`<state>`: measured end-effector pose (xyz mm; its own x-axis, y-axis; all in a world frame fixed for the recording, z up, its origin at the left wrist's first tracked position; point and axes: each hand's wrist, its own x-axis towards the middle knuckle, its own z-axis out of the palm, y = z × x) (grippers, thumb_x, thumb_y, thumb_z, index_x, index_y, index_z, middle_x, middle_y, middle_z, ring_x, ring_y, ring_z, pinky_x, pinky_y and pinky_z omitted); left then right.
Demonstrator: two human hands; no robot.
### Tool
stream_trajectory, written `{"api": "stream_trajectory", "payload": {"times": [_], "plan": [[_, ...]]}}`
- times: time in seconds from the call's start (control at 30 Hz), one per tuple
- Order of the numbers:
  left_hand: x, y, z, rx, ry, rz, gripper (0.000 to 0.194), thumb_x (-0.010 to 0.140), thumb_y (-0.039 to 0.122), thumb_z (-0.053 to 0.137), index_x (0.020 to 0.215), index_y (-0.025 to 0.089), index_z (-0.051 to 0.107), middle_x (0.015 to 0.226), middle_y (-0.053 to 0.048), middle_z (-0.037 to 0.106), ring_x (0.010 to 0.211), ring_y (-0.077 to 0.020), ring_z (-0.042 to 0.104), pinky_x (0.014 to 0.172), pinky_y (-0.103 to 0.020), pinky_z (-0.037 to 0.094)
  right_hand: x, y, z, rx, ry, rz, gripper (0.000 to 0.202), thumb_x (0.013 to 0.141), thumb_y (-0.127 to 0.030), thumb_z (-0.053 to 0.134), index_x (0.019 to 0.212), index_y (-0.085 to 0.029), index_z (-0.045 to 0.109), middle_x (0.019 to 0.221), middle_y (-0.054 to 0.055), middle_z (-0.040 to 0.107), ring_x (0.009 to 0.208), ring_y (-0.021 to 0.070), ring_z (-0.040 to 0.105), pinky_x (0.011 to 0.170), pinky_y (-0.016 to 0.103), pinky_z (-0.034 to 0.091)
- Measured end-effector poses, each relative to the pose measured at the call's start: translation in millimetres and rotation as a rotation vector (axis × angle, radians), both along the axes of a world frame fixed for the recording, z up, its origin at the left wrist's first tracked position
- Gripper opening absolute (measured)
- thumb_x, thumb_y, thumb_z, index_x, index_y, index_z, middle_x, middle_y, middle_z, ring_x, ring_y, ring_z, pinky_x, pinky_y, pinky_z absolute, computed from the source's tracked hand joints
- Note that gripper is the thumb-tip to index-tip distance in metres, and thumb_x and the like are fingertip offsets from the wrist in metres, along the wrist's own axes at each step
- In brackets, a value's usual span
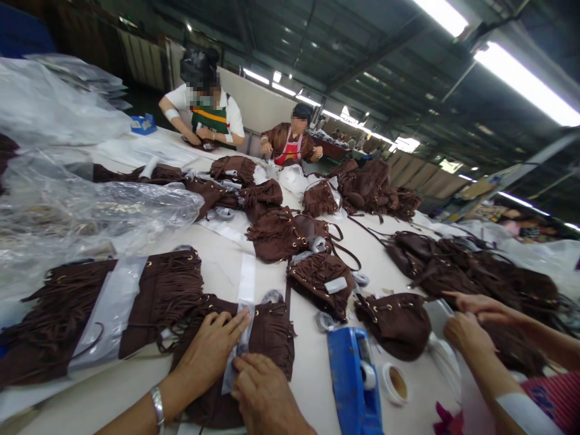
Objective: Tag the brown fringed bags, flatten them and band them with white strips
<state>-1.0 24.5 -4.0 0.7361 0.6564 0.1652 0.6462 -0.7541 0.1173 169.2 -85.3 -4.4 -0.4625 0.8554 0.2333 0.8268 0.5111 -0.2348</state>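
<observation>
Brown fringed bag (273, 338) beneath fingers (239, 324)

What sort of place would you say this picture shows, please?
Probably a bag factory's finishing or packing area: many matching brown bags lie on a broad white table, with clear plastic wrapping beside them, and several people work around it.

Lit fluorescent tubes (528, 84) under a dark roof (389, 48), upper right. Far side of white table (310, 377): co-worker in white sleeves and green top (211, 121), another in brown jacket and red apron (292, 145). Blue box (144, 124) near the first. Blue tape dispenser (347, 374) up front, tape roll (399, 383) just right of it
</observation>
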Motion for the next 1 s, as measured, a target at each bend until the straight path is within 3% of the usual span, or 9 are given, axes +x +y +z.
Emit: {"api": "stream_trajectory", "payload": {"times": [0.2, 0.47, 0.67, 1.0], "plan": [[4, 5, 2.3, 0.021, 0.084, -0.007, 0.074, 0.082, 0.002, 0.042, 0.151, 0.029, 0.038, 0.156, 0.0, 0.044, 0.118, -0.0291, 0.052, 0.098, -0.048, 0.036, 0, -5, 6.5, 0.01, 0.015, 0.002, 0.021, 0.096, -0.028, 0.055, 0.115, -0.018, 0.059, 0.134, 0.005, 0.064, 0.128, 0.019, 0.053, 0.113, 0.035, 0.039], [6, 8, 20.8, -0.01, 0.014, -0.029, 0.051, 0.092, 0.014, 0.043, 0.139, 0.028, 0.053, 0.149, -0.004, 0.053, 0.109, -0.0282, 0.054, 0.09, -0.047, 0.04, -3, -11, 16.7, 0.079, -0.043, 0.037, 0.012, 0.095, -0.019, 0.054, 0.105, -0.018, 0.06, 0.128, 0.007, 0.066, 0.124, 0.0189, 0.056, 0.113, 0.038, 0.038], [3, 9, 20.1, -0.015, -0.019, -0.031, 0.059, 0.089, 0.014, 0.048, 0.146, 0.028, 0.044, 0.148, -0.005, 0.053, 0.106, -0.0277, 0.055, 0.088, -0.045, 0.039, -1, -14, 22.0, 0.103, -0.105, 0.098, 0.015, 0.094, -0.017, 0.052, 0.106, -0.017, 0.061, 0.129, 0.01, 0.065, 0.122, 0.0213, 0.056, 0.113, 0.04, 0.04], [3, 5, 21.1, 0.002, -0.043, -0.035, 0.048, 0.098, 0.02, 0.04, 0.145, 0.029, 0.047, 0.144, -0.004, 0.057, 0.101, -0.0268, 0.053, 0.086, -0.043, 0.037, 3, -25, 23.9, 0.142, -0.034, 0.134, 0.014, 0.093, -0.021, 0.052, 0.103, -0.018, 0.061, 0.13, 0.009, 0.065, 0.121, 0.0219, 0.056, 0.114, 0.041, 0.039]]}}
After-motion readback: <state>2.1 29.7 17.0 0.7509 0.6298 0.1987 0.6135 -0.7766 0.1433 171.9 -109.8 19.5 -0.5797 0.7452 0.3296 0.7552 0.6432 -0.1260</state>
